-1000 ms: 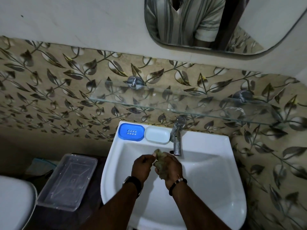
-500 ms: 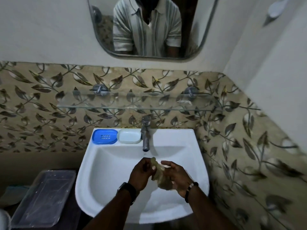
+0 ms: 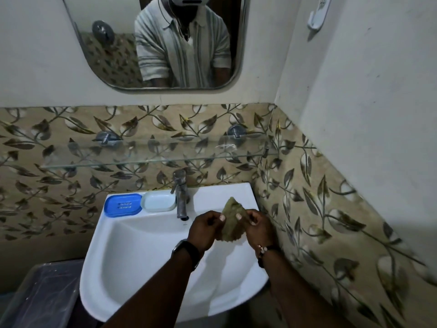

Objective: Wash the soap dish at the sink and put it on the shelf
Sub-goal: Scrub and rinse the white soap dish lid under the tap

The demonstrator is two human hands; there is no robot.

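While both hands are working over the right half of the sink [image 3: 132, 268], the left hand [image 3: 205, 229] and the right hand [image 3: 256, 229] are pinching a greenish-brown scrub pad [image 3: 233, 220] between thumbs and fingers, each closed narrowly on one edge and stretching it flat between them.

Item, task's thing: the soap dish is lying in two parts on the sink's back ledge, at about 10 o'clock from the hands. The blue tray [image 3: 123, 204] with drain slots is sitting to the left, and the white dish [image 3: 159, 201] is just beside it, close against the tap [image 3: 181, 194]. Neither hand is touching either part, and washing is apparently not yet begun.

Item, step in hand: the pad is being readied, by my reading. To do it well, the person is probably needing to fold the pad into one hand, freeing the other to lift a dish part and open the tap. No water is showing at the spout.

Item, surroundings: the glass shelf [image 3: 165, 159] is running across the tiled wall at 12 o'clock, above the tap, and is looking bare. A mirror [image 3: 113, 43] is hanging higher up. A clear plastic bin [image 3: 40, 297] is standing at 8 o'clock, beside the sink.

Item, obstacles: the tap is standing between the hands and the dish parts, and the shelf's front edge is overhanging the ledge, so lifting wet parts upward is likely calling for care.
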